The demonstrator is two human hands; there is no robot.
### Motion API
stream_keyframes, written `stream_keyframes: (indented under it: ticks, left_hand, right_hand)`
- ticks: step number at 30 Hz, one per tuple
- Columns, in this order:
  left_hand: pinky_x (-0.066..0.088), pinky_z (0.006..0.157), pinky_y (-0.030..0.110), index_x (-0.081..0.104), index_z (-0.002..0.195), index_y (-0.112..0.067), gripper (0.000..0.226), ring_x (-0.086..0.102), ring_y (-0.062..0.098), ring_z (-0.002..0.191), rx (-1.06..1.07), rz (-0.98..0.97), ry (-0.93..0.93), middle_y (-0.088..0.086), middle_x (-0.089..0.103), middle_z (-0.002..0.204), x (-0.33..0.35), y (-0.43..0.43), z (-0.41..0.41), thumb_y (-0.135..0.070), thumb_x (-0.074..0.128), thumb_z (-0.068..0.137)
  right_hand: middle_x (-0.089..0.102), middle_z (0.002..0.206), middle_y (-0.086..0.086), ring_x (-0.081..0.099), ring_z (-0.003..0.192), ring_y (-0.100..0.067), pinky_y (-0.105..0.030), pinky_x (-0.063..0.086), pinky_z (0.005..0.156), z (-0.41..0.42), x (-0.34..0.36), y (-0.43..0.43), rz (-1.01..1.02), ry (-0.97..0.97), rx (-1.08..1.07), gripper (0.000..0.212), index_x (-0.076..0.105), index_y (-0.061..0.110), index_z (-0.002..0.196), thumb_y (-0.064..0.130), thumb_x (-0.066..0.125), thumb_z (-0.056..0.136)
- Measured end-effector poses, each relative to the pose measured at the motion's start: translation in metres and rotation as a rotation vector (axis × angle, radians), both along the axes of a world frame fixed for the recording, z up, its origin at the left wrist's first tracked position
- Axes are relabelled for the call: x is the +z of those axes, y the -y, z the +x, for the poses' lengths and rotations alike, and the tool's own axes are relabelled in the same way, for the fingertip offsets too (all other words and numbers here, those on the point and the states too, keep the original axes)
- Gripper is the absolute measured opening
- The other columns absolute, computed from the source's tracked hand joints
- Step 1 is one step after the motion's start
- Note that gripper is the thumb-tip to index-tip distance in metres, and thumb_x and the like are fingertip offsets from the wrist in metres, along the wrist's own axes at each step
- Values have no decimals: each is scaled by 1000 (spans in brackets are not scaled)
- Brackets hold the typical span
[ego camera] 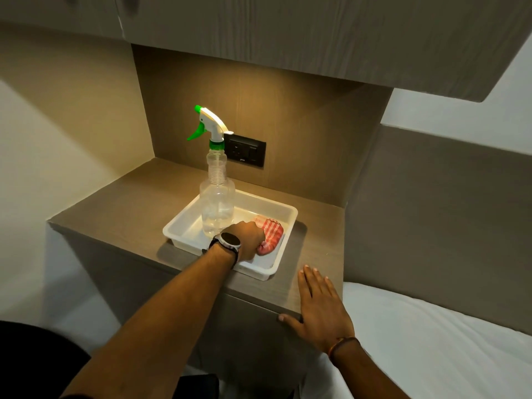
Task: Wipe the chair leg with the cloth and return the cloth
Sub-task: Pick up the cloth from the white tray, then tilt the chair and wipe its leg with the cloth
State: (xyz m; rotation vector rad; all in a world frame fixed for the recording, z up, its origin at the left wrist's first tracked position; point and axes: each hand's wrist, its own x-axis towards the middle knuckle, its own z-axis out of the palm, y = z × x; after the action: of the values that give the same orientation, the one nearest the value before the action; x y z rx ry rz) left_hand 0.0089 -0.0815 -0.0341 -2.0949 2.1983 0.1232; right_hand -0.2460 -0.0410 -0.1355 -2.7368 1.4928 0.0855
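Left hand (250,239) closed around red-striped cloth (270,233) at white tray's (288,210) near-right corner; right hand (319,305) flat, fingers spread, on cabinet edge. Keep clear of spray bottle (217,203) alongside.

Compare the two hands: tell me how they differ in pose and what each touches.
The left hand is curled on the cloth inside the white tray; the right hand lies flat and open on the counter edge. The left wrist wears a watch, the right a thread band.

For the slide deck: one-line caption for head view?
Left hand grips striped cloth in white tray; right hand rests flat.
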Motion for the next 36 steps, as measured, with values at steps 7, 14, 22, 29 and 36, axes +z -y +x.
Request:
stream_keyframes:
  ticks: [7,14,22,29,36]
  left_hand:
    - [58,78,35,62,115,-7,20,73,33,95,323,-415,-613,18,78,115,15,-31,16,-21,53,103]
    - [53,69,7,75,121,-10,46,71,7,81,680,-801,-1000,-4,75,98,-2,-170,45,-46,76,94]
    - [55,74,6,72,121,-12,24,78,17,94,977,-838,-900,5,82,105,-110,-437,37,-24,74,99]
    - [61,79,7,65,118,-63,29,76,-9,105,1408,-933,-1107,-35,78,106,-250,-637,-16,-37,55,110]
    - [36,107,-6,50,132,-79,64,47,-34,129,1504,-849,-1242,-59,53,135,-411,-691,-85,-19,38,116]
  right_hand:
    - [-7,176,-8,-6,163,-30,-43,-8,126,-2,0,1,-1,11,-6,119,-7,15,167,96,12,81]
    - [27,171,-19,26,158,-37,-52,22,130,2,7,-19,-114,34,43,93,25,4,163,70,39,100]
    - [35,169,-14,29,158,-31,-49,17,131,76,-88,-201,119,147,688,62,38,7,160,39,37,106]
    - [16,176,-4,11,163,-23,-40,4,133,158,-179,-336,359,-54,1163,58,23,15,165,34,39,113]
    - [15,176,1,4,164,-22,-40,0,132,180,-292,-400,388,-335,1456,56,23,18,166,32,37,114]
